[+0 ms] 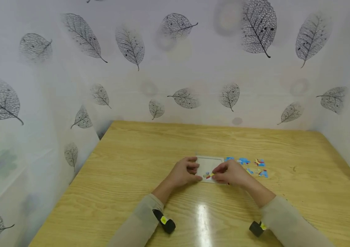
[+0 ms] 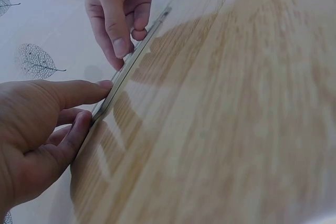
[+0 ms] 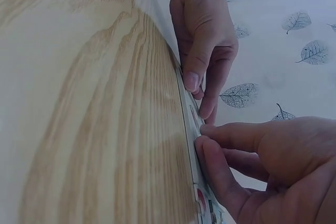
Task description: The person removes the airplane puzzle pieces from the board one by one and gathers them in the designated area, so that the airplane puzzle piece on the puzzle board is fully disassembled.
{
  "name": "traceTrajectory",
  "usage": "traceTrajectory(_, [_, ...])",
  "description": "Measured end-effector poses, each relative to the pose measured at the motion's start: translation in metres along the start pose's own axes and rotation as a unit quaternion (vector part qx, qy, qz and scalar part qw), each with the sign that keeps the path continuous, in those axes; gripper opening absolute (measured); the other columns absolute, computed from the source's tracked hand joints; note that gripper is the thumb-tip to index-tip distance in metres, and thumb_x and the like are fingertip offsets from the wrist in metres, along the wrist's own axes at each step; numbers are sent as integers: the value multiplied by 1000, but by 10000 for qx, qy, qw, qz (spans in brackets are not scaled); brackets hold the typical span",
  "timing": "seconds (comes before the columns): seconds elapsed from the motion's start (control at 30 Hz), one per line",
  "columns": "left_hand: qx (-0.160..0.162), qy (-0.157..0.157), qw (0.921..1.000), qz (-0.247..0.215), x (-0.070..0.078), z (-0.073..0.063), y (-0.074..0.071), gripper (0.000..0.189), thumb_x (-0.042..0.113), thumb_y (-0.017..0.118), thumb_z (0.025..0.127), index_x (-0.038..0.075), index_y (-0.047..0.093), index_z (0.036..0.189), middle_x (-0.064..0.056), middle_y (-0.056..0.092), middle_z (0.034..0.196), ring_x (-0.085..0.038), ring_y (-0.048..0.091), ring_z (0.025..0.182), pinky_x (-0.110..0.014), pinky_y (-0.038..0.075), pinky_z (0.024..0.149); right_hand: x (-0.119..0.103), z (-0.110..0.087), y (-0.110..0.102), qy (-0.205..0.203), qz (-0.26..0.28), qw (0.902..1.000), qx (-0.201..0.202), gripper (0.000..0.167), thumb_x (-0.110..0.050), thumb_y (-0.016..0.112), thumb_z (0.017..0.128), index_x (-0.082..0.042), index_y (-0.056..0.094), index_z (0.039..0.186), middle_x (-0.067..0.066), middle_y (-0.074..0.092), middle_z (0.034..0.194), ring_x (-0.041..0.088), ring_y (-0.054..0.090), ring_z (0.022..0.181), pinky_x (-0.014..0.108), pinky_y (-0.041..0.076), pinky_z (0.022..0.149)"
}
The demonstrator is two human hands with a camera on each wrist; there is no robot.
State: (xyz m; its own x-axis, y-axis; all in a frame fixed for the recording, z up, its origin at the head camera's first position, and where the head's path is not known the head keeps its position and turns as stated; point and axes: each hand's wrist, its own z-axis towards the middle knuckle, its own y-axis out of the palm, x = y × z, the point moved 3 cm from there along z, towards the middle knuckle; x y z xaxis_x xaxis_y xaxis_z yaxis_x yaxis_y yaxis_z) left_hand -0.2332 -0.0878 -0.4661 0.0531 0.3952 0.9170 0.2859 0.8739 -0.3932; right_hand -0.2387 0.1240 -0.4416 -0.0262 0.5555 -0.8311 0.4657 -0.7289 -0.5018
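A shallow white puzzle tray (image 1: 206,162) lies on the table, with a few joined-looking colourful puzzle pieces (image 1: 207,175) in its near part. My left hand (image 1: 183,172) holds the tray at its left side, the thumb at the near left corner and the fingers along the edge. Over the tray's near right part, my right hand (image 1: 235,174) pinches a small puzzle piece with yellow on it (image 1: 213,175) between thumb and fingertips, low against the tray floor. Fingers hide most of that piece. In the right wrist view the right fingertips (image 3: 209,139) are right at the tray surface.
Several loose blue, red and yellow puzzle pieces (image 1: 259,162) lie right of the tray, some partly behind the right hand. The wooden table (image 1: 125,154) meets a leaf-patterned curtain (image 1: 199,68) at the back and sides. Black wrist cameras (image 1: 168,225) hang from both sleeves.
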Motion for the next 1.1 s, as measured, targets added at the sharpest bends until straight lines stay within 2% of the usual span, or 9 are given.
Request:
traceTrajectory(0.17, [23,5,10000,32,0,0,1,74,10,87,77,4,53,142,-14,65,131,-23,68,105,-31,57,90,-1,-1,1,11,-6,10000,-14,17,-9,72,90,2,72,103,7,70,85,13,68,71,26,56,61])
traceTrajectory(0.33, [32,-42,10000,52,1,0,1,74,9,87,77,4,53,142,-14,65,131,-23,68,106,-31,57,90,1,0,-2,29,595,9977,-328,14,-4,63,96,6,65,106,13,68,92,16,68,76,28,60,67])
traceTrajectory(0.53, [21,-82,10000,-9,1,1,-1,76,9,87,77,5,51,144,-13,66,130,-22,67,106,-32,57,91,3,1,-7,-43,1134,9903,-804,19,-5,62,98,9,59,111,15,66,97,19,71,83,29,61,73])
traceTrajectory(0.7, [15,-93,10000,-6,-1,2,-3,76,10,87,77,6,51,144,-12,66,129,-22,67,107,-33,57,91,5,0,-10,-24,1539,9835,-951,25,-5,61,98,12,58,115,15,66,98,20,72,88,29,61,78])
traceTrajectory(1.1, [-21,-72,10000,7,-3,2,2,76,9,87,76,5,52,144,-11,65,131,-20,67,105,-30,57,90,25,-14,-31,-187,1369,9870,-817,36,-16,70,94,10,61,119,8,70,100,19,72,91,28,60,82])
